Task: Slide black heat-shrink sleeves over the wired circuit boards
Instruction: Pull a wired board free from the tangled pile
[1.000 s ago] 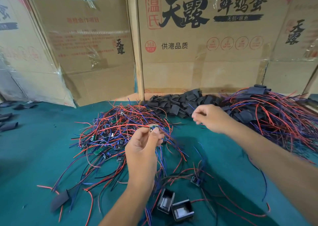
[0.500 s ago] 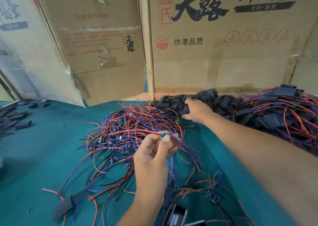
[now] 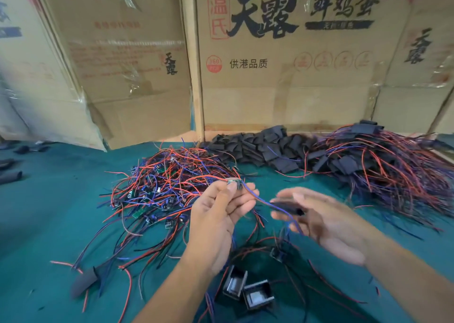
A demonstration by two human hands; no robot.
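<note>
My left hand [image 3: 218, 214] pinches a small wired circuit board [image 3: 233, 181] between thumb and fingertips, above the green mat. Its blue wire [image 3: 265, 201] trails right toward my right hand [image 3: 326, 219]. That hand is blurred and holds a black heat-shrink sleeve [image 3: 286, 204] in its fingertips, close to the wire's end. A heap of bare wired boards [image 3: 167, 182] with red and blue leads lies left of centre. Loose black sleeves [image 3: 260, 145] are piled at the back. Sleeved boards [image 3: 383, 165] are heaped on the right.
Cardboard boxes [image 3: 282, 81] wall off the back of the green mat [image 3: 49, 212]. Two small black open-fronted housings [image 3: 248, 290] sit near the front edge between my forearms. A stray black sleeve [image 3: 84, 282] lies front left, and more sleeves [image 3: 9, 175] at the far left.
My right hand has come back from the sleeve pile with a black sleeve and now sits beside my left hand. The left hand still holds the board.
</note>
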